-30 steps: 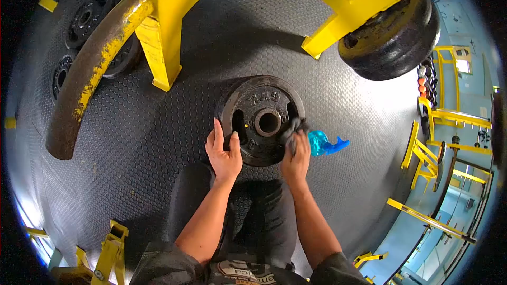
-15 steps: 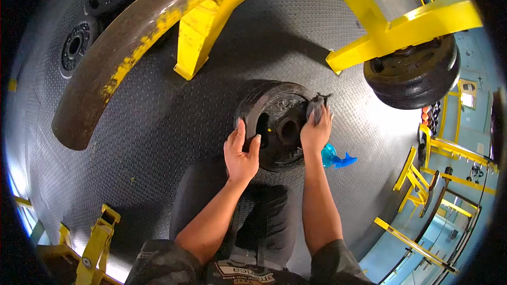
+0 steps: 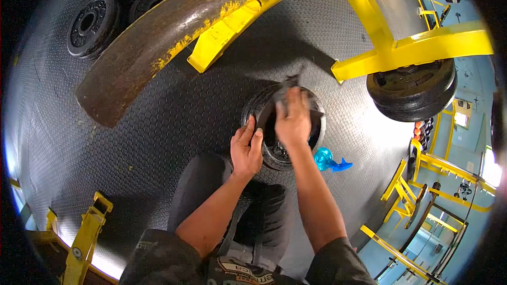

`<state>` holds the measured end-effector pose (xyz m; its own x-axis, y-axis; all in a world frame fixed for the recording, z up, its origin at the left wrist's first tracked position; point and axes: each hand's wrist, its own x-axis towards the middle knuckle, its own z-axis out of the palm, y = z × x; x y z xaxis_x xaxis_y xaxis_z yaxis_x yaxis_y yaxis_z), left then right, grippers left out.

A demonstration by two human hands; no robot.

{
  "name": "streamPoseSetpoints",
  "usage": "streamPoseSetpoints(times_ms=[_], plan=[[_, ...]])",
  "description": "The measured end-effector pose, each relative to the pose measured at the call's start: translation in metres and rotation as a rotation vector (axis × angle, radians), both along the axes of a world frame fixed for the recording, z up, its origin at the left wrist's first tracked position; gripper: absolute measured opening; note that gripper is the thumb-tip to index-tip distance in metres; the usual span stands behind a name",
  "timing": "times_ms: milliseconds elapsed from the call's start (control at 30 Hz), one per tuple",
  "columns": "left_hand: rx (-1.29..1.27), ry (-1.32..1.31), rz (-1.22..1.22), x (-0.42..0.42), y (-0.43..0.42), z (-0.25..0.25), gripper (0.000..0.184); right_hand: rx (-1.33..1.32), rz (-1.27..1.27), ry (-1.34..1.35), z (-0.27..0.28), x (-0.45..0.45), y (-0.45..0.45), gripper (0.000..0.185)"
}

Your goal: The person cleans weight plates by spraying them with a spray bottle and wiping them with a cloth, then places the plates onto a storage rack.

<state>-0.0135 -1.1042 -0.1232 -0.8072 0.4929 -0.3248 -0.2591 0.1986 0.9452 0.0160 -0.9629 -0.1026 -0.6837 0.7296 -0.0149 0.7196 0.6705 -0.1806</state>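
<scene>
A black weight plate [image 3: 278,154] lies flat on the dark floor in front of my knees, seemingly on top of others. My left hand [image 3: 246,150] grips its left rim, thumb and fingers at the edge. Over the plate's upper part, my right hand [image 3: 294,124] presses a dark cloth [image 3: 290,82], smeared by motion. The hand and cloth cover much of the plate's middle. Just right of the plate is a blue spray bottle [image 3: 323,158], its trigger head pointing right.
A yellow machine frame [image 3: 227,31] with a worn, curved dark pad [image 3: 142,55] spans the top. More weight plates [image 3: 91,26] lie at upper left. Plates [image 3: 412,92] hang on the frame at right. A yellow bracket [image 3: 87,240] stands at lower left.
My right hand and the cloth have moved from the plate's right side leftward and up across its face. My left hand keeps its place on the rim. The view has shifted slightly.
</scene>
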Motion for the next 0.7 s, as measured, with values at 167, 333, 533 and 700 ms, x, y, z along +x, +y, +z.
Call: streamPoseSetpoints(times_ms=[167, 333, 533, 700], plan=[[0.013, 0.032, -0.008, -0.003, -0.002, 0.0, 0.046, 0.052, 0.094, -0.146, -0.004, 0.018, 0.019, 0.051], [0.031, 0.101, 0.001, 0.002, -0.001, -0.007, 0.046, -0.015, -0.243, -0.015, -0.009, -0.017, 0.002, 0.052], [0.247, -0.343, 0.16, 0.0, 0.0, -0.025, 0.037, -0.197, 0.166, 0.007, 0.017, 0.027, -0.051, 0.055], [0.226, -0.32, 0.155, -0.003, -0.001, -0.017, 0.042, 0.028, -0.212, 0.042, -0.014, -0.019, -0.054, 0.059]])
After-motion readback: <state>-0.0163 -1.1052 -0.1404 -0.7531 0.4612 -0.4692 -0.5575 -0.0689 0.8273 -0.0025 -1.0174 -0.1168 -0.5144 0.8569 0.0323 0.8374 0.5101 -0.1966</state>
